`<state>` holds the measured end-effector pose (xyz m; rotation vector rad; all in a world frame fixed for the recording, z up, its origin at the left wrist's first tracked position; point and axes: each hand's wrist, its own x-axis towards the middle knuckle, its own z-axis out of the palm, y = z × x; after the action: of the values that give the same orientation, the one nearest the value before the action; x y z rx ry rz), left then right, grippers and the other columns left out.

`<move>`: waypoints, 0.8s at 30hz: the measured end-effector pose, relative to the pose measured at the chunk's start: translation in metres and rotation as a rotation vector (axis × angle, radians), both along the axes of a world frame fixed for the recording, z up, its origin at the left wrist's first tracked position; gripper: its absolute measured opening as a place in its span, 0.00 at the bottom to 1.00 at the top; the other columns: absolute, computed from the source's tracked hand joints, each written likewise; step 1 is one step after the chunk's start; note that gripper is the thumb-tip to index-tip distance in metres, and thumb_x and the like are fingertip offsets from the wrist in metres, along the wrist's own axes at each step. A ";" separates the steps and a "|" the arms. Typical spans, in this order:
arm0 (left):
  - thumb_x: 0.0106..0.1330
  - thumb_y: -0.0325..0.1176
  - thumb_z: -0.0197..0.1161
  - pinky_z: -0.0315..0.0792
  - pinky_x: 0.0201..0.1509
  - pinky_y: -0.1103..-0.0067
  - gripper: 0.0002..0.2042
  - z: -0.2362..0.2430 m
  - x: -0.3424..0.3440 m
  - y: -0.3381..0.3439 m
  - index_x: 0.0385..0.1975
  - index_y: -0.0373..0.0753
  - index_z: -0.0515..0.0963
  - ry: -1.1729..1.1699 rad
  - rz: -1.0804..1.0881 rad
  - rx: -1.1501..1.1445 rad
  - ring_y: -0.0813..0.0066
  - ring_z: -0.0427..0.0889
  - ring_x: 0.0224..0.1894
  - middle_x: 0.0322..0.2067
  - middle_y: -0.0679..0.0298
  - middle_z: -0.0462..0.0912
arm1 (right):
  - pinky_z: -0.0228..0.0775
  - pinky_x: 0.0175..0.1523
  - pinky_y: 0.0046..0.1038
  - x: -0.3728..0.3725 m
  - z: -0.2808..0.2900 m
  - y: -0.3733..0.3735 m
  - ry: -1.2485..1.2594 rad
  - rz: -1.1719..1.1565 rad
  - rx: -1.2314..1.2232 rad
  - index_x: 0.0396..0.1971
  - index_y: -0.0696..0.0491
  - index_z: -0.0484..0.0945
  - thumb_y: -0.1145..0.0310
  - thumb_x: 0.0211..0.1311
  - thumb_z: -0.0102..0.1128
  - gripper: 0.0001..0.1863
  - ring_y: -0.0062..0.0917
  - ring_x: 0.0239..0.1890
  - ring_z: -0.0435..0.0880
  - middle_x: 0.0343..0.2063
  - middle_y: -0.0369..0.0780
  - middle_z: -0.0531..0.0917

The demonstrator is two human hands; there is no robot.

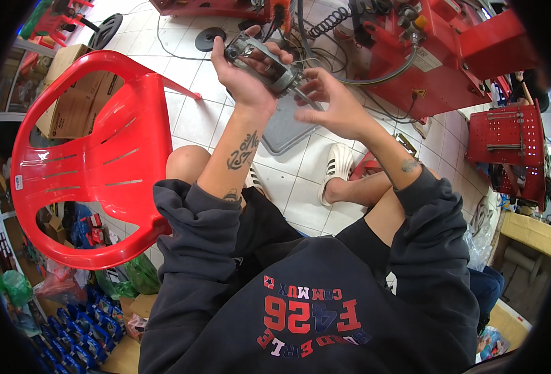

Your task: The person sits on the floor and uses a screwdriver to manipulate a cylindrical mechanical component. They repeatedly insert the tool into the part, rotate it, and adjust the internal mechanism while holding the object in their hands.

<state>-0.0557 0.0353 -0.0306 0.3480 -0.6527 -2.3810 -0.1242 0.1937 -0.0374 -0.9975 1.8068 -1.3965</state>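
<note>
My left hand (248, 80) is wrapped from below around a cylindrical metal part (280, 78) that looks like an electric motor, silver with a dark body. It is held tilted in the air, with a thin shaft (304, 97) pointing down to the right. Close to that end is my right hand (336, 107), its fingers curved and apart, with the thumb below the shaft and the forefinger above. Whether a fingertip touches the shaft I cannot tell. Beneath the hands, a grey tray-like panel (281, 134) lies on the floor.
A red plastic chair (94, 149) stands at my left, with cardboard boxes (79, 103) behind it. Red machinery (406, 68) with hoses and cables occupies the far right. A red perforated tool panel (506, 140) is farther right. Packaged goods (79, 330) crowd the lower left.
</note>
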 end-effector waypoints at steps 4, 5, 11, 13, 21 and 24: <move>0.66 0.65 0.35 0.72 0.35 0.68 0.35 0.000 -0.001 0.001 0.48 0.36 0.71 -0.007 -0.007 0.011 0.61 0.74 0.25 0.22 0.58 0.74 | 0.72 0.48 0.30 -0.026 -0.021 0.001 -0.076 0.192 0.021 0.56 0.59 0.67 0.58 0.61 0.67 0.30 0.26 0.42 0.80 0.44 0.45 0.78; 0.66 0.65 0.35 0.72 0.35 0.68 0.35 0.000 -0.001 0.000 0.48 0.36 0.71 -0.008 -0.004 0.005 0.61 0.74 0.25 0.22 0.58 0.74 | 0.73 0.48 0.30 -0.026 -0.018 -0.001 -0.081 0.212 0.034 0.59 0.58 0.64 0.57 0.60 0.69 0.34 0.27 0.43 0.80 0.46 0.46 0.77; 0.66 0.65 0.35 0.73 0.34 0.69 0.34 -0.001 -0.001 -0.001 0.47 0.36 0.72 -0.022 0.015 -0.015 0.61 0.75 0.25 0.22 0.58 0.74 | 0.72 0.48 0.28 -0.004 0.000 0.001 0.054 -0.058 0.017 0.55 0.58 0.67 0.58 0.60 0.68 0.29 0.24 0.41 0.79 0.41 0.43 0.79; 0.66 0.65 0.34 0.73 0.34 0.69 0.35 -0.001 -0.001 0.000 0.47 0.36 0.71 -0.012 0.008 -0.003 0.61 0.75 0.25 0.22 0.58 0.74 | 0.72 0.49 0.28 -0.011 0.000 -0.002 -0.090 -0.013 0.043 0.54 0.57 0.66 0.58 0.56 0.73 0.33 0.25 0.42 0.79 0.41 0.42 0.77; 0.66 0.65 0.34 0.73 0.33 0.70 0.35 -0.001 -0.001 -0.001 0.47 0.37 0.72 0.009 0.003 -0.010 0.62 0.76 0.25 0.22 0.59 0.75 | 0.72 0.50 0.28 -0.008 -0.017 0.002 0.188 -0.035 -0.037 0.55 0.59 0.71 0.52 0.59 0.69 0.32 0.24 0.39 0.80 0.39 0.42 0.80; 0.66 0.65 0.34 0.73 0.33 0.70 0.35 0.000 -0.001 0.000 0.47 0.37 0.72 0.007 0.003 -0.019 0.61 0.75 0.25 0.22 0.58 0.75 | 0.71 0.50 0.28 -0.010 -0.006 0.001 0.070 -0.006 0.010 0.53 0.60 0.72 0.51 0.61 0.67 0.31 0.25 0.39 0.80 0.38 0.42 0.81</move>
<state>-0.0566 0.0352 -0.0310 0.3317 -0.6702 -2.3710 -0.1340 0.1948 -0.0438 -1.0487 1.8672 -1.3703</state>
